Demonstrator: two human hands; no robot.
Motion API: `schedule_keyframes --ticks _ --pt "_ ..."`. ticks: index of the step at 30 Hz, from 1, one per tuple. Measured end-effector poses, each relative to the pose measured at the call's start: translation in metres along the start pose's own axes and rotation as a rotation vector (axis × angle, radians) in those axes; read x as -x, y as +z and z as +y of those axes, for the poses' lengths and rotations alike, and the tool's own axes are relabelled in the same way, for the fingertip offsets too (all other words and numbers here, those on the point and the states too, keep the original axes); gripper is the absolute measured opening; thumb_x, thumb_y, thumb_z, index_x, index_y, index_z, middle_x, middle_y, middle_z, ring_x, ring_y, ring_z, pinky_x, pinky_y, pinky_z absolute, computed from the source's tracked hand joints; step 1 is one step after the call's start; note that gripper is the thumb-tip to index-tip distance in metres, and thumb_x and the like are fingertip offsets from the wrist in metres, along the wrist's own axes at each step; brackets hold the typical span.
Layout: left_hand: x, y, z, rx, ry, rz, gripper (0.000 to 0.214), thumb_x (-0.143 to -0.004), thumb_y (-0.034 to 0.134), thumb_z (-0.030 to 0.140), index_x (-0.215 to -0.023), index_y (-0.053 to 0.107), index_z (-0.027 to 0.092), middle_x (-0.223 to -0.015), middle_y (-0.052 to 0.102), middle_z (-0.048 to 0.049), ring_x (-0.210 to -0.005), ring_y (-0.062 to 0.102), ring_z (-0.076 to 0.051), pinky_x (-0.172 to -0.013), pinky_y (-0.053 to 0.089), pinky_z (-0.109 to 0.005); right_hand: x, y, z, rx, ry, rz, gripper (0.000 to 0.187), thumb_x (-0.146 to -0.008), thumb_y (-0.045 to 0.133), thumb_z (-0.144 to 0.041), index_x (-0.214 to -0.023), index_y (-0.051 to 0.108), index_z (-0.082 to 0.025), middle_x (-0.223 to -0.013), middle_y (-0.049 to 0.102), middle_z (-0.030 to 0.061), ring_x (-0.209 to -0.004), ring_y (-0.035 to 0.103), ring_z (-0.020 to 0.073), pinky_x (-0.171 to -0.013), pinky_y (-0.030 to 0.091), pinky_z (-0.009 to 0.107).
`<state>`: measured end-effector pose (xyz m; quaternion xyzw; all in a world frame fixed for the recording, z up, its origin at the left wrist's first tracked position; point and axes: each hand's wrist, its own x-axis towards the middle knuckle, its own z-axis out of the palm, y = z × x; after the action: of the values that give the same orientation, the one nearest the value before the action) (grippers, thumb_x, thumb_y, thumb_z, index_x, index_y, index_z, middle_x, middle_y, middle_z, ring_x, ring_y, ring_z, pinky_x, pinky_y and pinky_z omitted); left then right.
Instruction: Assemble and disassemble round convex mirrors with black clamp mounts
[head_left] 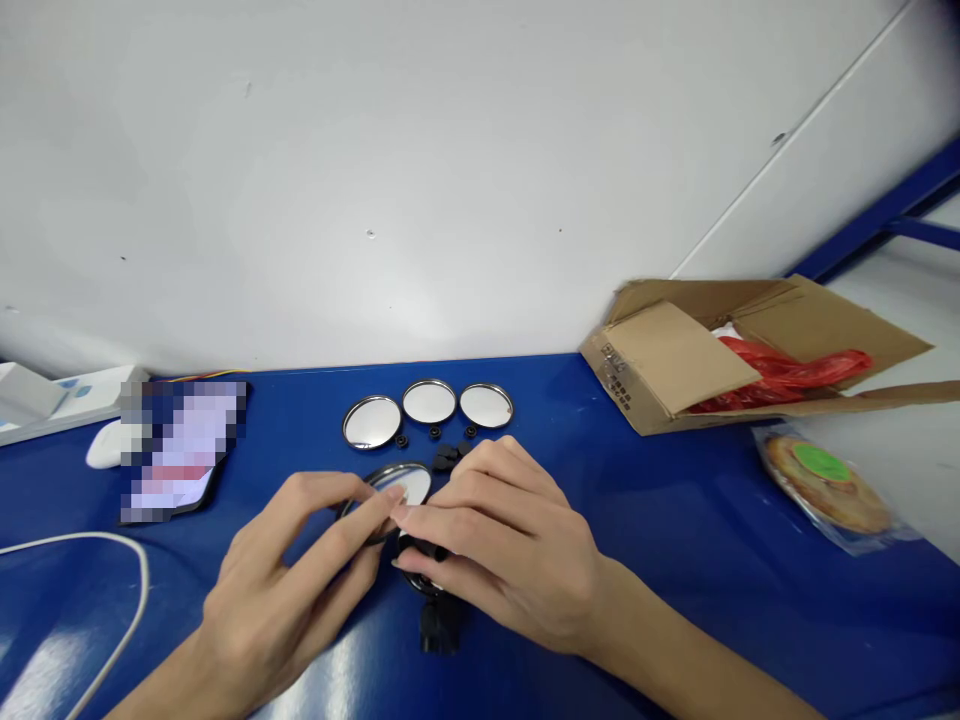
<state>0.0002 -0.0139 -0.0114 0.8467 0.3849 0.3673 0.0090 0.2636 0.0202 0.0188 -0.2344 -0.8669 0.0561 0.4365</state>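
Note:
My left hand (274, 585) grips a small round mirror (415, 481) with a dark rim, its fingers around the rim and on the glass. My right hand (517, 535) meets it at the mirror's near edge, thumb and fingers closed on a black piece (429, 547) that is mostly hidden. Beneath the right fingers shows part of another round black-rimmed mirror (411, 580), with a black clamp-like part (439, 625) just below it. Beyond the hands, several black pieces (445, 459) lie on the blue table (300, 430), partly covered by the right hand.
Three round mirrors (429, 402) lie in a row toward the wall, small black round parts (435, 432) in front of them. A phone (180, 450), a white case (112, 445) and a white cable (142, 590) are left. Right are an open cardboard box (637, 385) and a wrapped pastry (825, 485).

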Motion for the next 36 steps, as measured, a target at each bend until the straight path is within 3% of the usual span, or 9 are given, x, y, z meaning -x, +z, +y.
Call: schedule_keyframes --ticks 6,10,14,17,21,26,29,32,36 --pt "-0.009 -0.004 0.003 0.028 -0.053 -0.109 0.078 -0.114 0.068 0.018 -0.185 0.038 0.032 -0.173 0.048 -0.0195 -0.151 0.06 -0.041 -0.123 0.06 -0.059 0.005 0.001 -0.001 0.011 -0.019 0.012 0.019 -0.113 0.075 -0.011 -0.128 0.08 -0.022 -0.114 0.089 -0.0008 -0.095 0.073 0.0166 -0.086 0.052 0.037" --pt "-0.005 0.0 -0.002 0.099 -0.03 -0.18 0.076 -0.117 0.065 0.021 -0.186 0.034 0.027 -0.173 0.047 -0.0214 -0.149 0.063 -0.039 -0.115 0.065 -0.049 0.007 0.003 0.001 -0.001 -0.024 0.009 0.023 -0.121 0.062 -0.014 -0.132 0.08 -0.022 -0.118 0.09 -0.0007 -0.097 0.072 0.016 -0.087 0.051 0.038" --pt "-0.003 0.0 -0.003 0.072 -0.06 -0.188 0.068 -0.114 0.06 0.007 -0.176 0.046 0.029 -0.156 0.055 -0.016 -0.137 0.067 -0.032 -0.109 0.064 -0.043 0.005 0.002 0.002 0.054 -0.049 0.007 0.012 -0.115 0.077 -0.021 -0.126 0.079 -0.019 -0.108 0.089 0.0004 -0.091 0.071 0.0174 -0.081 0.048 0.038" --pt "-0.004 -0.002 -0.003 0.052 -0.045 -0.177 0.068 -0.109 0.059 -0.002 -0.17 0.051 0.028 -0.147 0.055 -0.0148 -0.123 0.067 -0.028 -0.098 0.063 -0.038 0.003 0.001 0.003 0.127 -0.017 -0.031 0.015 -0.111 0.085 -0.032 -0.118 0.078 -0.02 -0.097 0.086 0.0007 -0.087 0.068 0.0196 -0.08 0.045 0.04" --pt "-0.003 0.001 -0.006 -0.036 -0.009 -0.148 0.07 -0.107 0.057 -0.006 -0.167 0.056 0.031 -0.144 0.056 -0.0143 -0.119 0.066 -0.029 -0.089 0.063 -0.038 0.005 0.003 0.006 0.191 -0.029 -0.082 0.021 -0.109 0.087 -0.039 -0.107 0.077 -0.021 -0.09 0.08 0.001 -0.086 0.063 0.0211 -0.078 0.04 0.041" --pt "0.0 0.007 -0.01 -0.117 0.098 -0.108 0.057 -0.109 0.057 -0.001 -0.154 0.069 0.03 -0.139 0.062 -0.0148 -0.111 0.064 -0.03 -0.079 0.059 -0.039 0.005 0.006 0.005 0.212 -0.058 -0.141 0.033 -0.117 0.076 -0.038 -0.09 0.071 -0.018 -0.083 0.069 0.0004 -0.081 0.053 0.0182 -0.074 0.037 0.038" --pt "-0.003 0.004 -0.005 -0.004 -0.064 -0.082 0.034 -0.111 0.06 0.011 -0.132 0.077 0.033 -0.127 0.073 -0.01 -0.105 0.07 -0.029 -0.079 0.061 -0.04 0.001 0.003 -0.001 0.164 -0.037 -0.171 0.041 -0.119 0.072 -0.036 -0.083 0.067 -0.018 -0.08 0.063 -0.001 -0.081 0.049 0.0169 -0.074 0.037 0.036" --pt "-0.007 0.001 0.004 0.084 -0.251 -0.08 0.011 -0.11 0.067 0.027 -0.119 0.071 0.031 -0.105 0.076 -0.0032 -0.081 0.072 -0.022 -0.065 0.062 -0.033 -0.005 -0.005 -0.007 0.032 -0.017 -0.197 0.04 -0.118 0.074 -0.038 -0.084 0.07 -0.018 -0.08 0.062 -0.0026 -0.083 0.05 0.0156 -0.078 0.04 0.033" --pt "-0.009 0.0 0.01 0.179 -0.354 -0.088 0.009 -0.11 0.064 0.033 -0.119 0.066 0.03 -0.099 0.074 -0.0005 -0.07 0.069 -0.019 -0.057 0.059 -0.03 -0.009 -0.014 -0.007 -0.232 0.076 -0.281 0.03 -0.113 0.078 -0.042 -0.095 0.077 -0.019 -0.087 0.068 -0.0033 -0.088 0.055 0.0147 -0.086 0.046 0.03"
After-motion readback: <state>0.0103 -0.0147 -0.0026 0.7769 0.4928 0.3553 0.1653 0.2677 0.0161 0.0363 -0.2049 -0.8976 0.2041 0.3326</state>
